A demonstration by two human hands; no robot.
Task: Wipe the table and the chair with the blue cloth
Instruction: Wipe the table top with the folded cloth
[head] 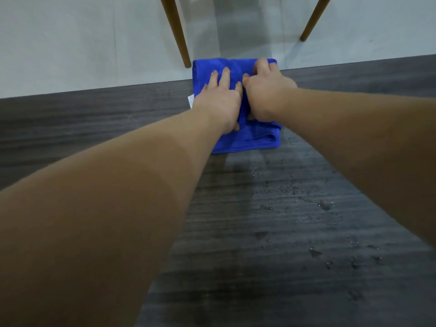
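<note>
A folded blue cloth (245, 138) lies at the far edge of the dark wood-grain table (94, 128), its far end hanging slightly past the edge. My left hand (219, 100) presses flat on the cloth with straight, spread fingers. Beside it, touching it, my right hand (266, 93) lies on the cloth with fingers bent down onto the fabric near its far edge. A small white label (190, 100) sticks out at the cloth's left side. Only two brown wooden chair legs (179, 34) show beyond the table.
Water droplets (325, 205) and wet streaks cover the table surface to the right and near me. The second wooden leg (315, 18) stands at the upper right on a pale grey floor (70, 43).
</note>
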